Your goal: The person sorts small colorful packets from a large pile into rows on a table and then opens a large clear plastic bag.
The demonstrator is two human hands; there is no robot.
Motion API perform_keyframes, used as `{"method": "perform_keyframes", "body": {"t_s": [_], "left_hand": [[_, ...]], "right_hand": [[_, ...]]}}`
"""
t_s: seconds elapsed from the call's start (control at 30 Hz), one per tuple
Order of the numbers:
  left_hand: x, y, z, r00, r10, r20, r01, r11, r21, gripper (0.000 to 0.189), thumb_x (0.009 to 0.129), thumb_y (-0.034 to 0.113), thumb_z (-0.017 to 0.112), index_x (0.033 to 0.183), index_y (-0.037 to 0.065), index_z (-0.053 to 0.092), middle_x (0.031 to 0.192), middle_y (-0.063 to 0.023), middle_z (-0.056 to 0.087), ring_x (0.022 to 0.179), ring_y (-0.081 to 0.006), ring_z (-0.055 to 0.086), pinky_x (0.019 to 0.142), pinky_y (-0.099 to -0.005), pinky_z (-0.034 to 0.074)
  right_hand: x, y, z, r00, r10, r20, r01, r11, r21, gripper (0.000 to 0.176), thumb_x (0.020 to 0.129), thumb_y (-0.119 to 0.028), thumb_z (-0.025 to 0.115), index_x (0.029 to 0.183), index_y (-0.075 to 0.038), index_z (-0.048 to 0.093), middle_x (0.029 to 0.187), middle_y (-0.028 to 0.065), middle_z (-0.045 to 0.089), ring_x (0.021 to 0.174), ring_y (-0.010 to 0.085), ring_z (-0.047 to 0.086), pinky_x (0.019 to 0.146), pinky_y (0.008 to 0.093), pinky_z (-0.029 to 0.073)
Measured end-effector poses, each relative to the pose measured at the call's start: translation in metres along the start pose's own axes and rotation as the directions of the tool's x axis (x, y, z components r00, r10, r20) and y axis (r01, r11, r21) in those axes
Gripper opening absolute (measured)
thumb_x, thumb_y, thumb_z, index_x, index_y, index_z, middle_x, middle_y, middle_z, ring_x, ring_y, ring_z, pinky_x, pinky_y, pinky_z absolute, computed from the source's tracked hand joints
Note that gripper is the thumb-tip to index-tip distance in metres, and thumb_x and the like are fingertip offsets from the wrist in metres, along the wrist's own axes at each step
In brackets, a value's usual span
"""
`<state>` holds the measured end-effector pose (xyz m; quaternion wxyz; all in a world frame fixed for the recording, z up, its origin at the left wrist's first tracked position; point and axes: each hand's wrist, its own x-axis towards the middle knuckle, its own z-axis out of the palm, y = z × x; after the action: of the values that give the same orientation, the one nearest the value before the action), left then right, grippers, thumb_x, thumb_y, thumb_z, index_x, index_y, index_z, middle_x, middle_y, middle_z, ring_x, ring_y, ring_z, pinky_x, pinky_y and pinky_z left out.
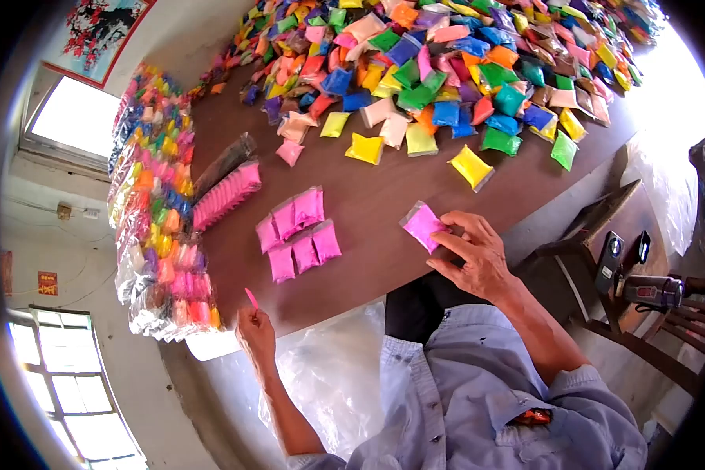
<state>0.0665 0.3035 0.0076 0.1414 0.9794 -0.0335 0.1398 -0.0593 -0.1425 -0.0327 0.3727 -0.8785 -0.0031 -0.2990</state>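
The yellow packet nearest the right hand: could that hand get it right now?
Probably yes: the yellow packet looks close to the right hand, with only bare tabletop showing between them. But that hand holds a pink packet, so it might need to put that down first.

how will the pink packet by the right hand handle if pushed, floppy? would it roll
The pink packet by the right hand would probably give a little, as it looks like a thin filled pouch. Its shiny surface might be slightly slippery. Its flat pillow shape suggests sliding rather than rolling.
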Motion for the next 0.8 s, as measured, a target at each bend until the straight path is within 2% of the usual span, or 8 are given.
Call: {"method": "perform_keyframes", "body": {"t_s": [0.03,0.1,0.2,0.27,0.47,0.6,0.67,0.8], "left_hand": [[-0.009,0.019,-0.004,0.994,-0.106,0.04,0.112,0.967,-0.23,0.006,0.091,0.003,0.063,0.096,0.002,0.066,0.083,-0.0142,0.07,0.07,-0.0263,0.067,0.067,-0.0401,0.053],[-0.023,0.055,0.012,1.0,0.011,0.028,0.002,0.909,-0.416,0.016,0.095,0.001,0.062,0.109,0.003,0.07,0.077,-0.0084,0.066,0.067,-0.0142,0.059,0.063,-0.0314,0.049],[-0.036,0.155,0.01,0.953,0.292,0.079,-0.232,0.872,-0.431,0.015,0.094,0.003,0.068,0.108,0.002,0.074,0.087,-0.0118,0.074,0.073,-0.0174,0.069,0.069,-0.0324,0.056],[-0.041,0.2,0.029,0.94,0.333,0.068,-0.246,0.805,-0.54,0.012,0.093,0.004,0.07,0.105,0.002,0.074,0.085,-0.0155,0.073,0.071,-0.0227,0.071,0.067,-0.0348,0.056],[-0.04,0.275,0.076,0.894,0.448,0.004,-0.372,0.748,-0.55,0.007,0.094,0.013,0.074,0.098,0.007,0.074,0.082,-0.014,0.072,0.069,-0.0355,0.07,0.061,-0.0431,0.055],[-0.026,0.277,0.09,0.889,0.457,0.008,-0.394,0.775,-0.494,0.008,0.092,0.012,0.076,0.096,0.004,0.075,0.086,-0.0165,0.073,0.072,-0.0351,0.071,0.064,-0.0404,0.055],[-0.01,0.272,0.093,0.873,0.485,0.054,-0.44,0.829,-0.347,0.01,0.095,0.018,0.072,0.094,0.009,0.074,0.088,-0.0154,0.074,0.077,-0.0389,0.071,0.066,-0.0471,0.056],[0.009,0.272,0.096,0.863,0.501,0.062,-0.452,0.822,-0.346,0.01,0.095,0.018,0.071,0.093,0.009,0.074,0.086,-0.015,0.073,0.077,-0.0397,0.07,0.068,-0.0482,0.055]], "right_hand": [[0.0,0.001,0.0,1.0,0.002,0.003,-0.002,1.0,-0.007,0.041,0.073,-0.019,0.091,0.11,-0.014,0.074,0.129,0.0081,0.061,0.111,0.0284,0.064,0.091,0.0403,0.055],[0.001,0.003,0.003,0.998,-0.067,0.006,0.067,0.997,-0.036,0.038,0.072,-0.018,0.091,0.107,-0.014,0.075,0.127,0.0071,0.062,0.11,0.027,0.065,0.09,0.0397,0.055],[0.006,-0.002,0.002,0.996,-0.092,0.004,0.092,0.992,-0.092,0.036,0.073,-0.015,0.09,0.106,-0.014,0.076,0.124,0.0066,0.065,0.108,0.0267,0.066,0.089,0.0391,0.055],[0.005,0.003,0.004,0.995,-0.102,-0.007,0.102,0.993,-0.061,0.034,0.074,-0.014,0.088,0.106,-0.014,0.076,0.122,0.0068,0.065,0.107,0.0271,0.067,0.088,0.0392,0.055],[0.003,0.01,0.004,0.992,-0.112,-0.058,0.109,0.993,-0.043,0.033,0.074,-0.011,0.086,0.105,-0.013,0.077,0.118,0.0069,0.068,0.103,0.0274,0.068,0.085,0.0391,0.055],[0.001,0.012,0.008,0.992,-0.101,-0.075,0.098,0.995,-0.036,0.032,0.074,-0.01,0.085,0.105,-0.014,0.076,0.118,0.0066,0.068,0.102,0.0269,0.068,0.083,0.0395,0.055],[0.001,0.011,0.007,0.993,-0.096,-0.067,0.094,0.995,-0.033,0.032,0.074,-0.01,0.085,0.105,-0.014,0.076,0.118,0.0063,0.068,0.102,0.0268,0.068,0.083,0.0394,0.055],[0.004,0.01,0.005,0.996,-0.081,-0.038,0.08,0.996,-0.032,0.032,0.074,-0.009,0.085,0.105,-0.014,0.075,0.119,0.0051,0.069,0.099,0.0261,0.068,0.081,0.0388,0.055]]}}
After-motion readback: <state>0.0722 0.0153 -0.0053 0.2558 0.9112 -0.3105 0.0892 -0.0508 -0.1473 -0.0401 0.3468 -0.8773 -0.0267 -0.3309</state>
